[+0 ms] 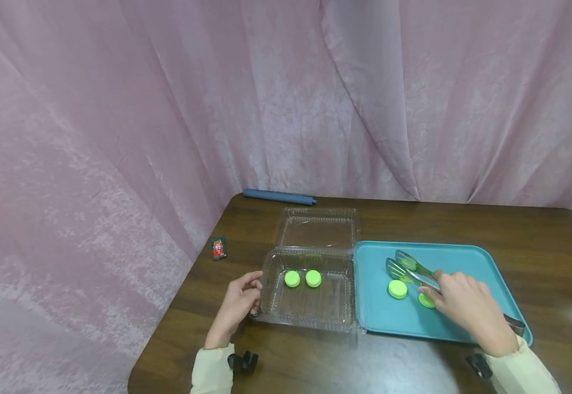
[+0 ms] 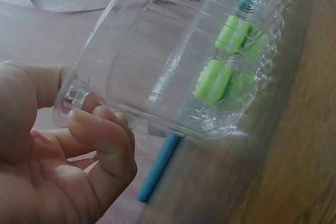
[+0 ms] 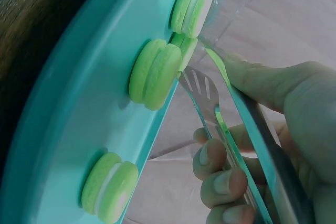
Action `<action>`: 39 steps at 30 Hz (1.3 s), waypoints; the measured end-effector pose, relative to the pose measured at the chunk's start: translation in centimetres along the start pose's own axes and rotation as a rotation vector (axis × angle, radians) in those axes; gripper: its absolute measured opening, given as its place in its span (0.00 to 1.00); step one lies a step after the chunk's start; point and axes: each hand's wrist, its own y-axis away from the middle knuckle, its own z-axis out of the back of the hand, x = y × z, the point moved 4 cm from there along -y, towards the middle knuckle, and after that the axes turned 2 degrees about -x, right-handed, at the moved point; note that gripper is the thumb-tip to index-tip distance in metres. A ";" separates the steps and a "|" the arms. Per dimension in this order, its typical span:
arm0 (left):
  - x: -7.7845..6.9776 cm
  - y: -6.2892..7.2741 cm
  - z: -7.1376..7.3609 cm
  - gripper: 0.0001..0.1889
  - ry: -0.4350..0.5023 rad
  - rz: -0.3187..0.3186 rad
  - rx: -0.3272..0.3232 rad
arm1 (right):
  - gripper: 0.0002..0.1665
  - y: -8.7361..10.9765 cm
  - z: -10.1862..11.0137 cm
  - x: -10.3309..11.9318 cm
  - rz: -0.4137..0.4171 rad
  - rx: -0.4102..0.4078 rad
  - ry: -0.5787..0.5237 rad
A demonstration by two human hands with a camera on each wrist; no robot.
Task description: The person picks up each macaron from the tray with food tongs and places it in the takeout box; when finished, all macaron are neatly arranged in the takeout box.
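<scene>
I'm seeing pink curtains (image 1: 286, 98) hanging behind the wooden table (image 1: 305, 364); my left hand (image 1: 239, 303) is pinching the box (image 1: 325, 307), my right hand (image 1: 468, 303) gripping tongs (image 1: 427, 280).

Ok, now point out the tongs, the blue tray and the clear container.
Tongs (image 3: 256, 129): right wrist view, on one long metal arm.
Blue tray (image 1: 453, 257): head view, on its bare floor near the far rim.
Clear container (image 1: 301, 307): head view, on its base's bare floor.

Right hand (image 1: 470, 303) grips tongs (image 1: 424, 279) over tray (image 1: 465, 260).
Left hand (image 1: 240, 303) holds box (image 1: 332, 301) at its left edge; rod (image 1: 278, 197) at table's (image 1: 463, 221) far-left corner.
</scene>
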 end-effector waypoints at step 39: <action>0.0 0.2 -0.1 0.29 -0.016 -0.010 0.016 | 0.24 -3.1 -0.8 9.3 0.243 -0.029 -0.042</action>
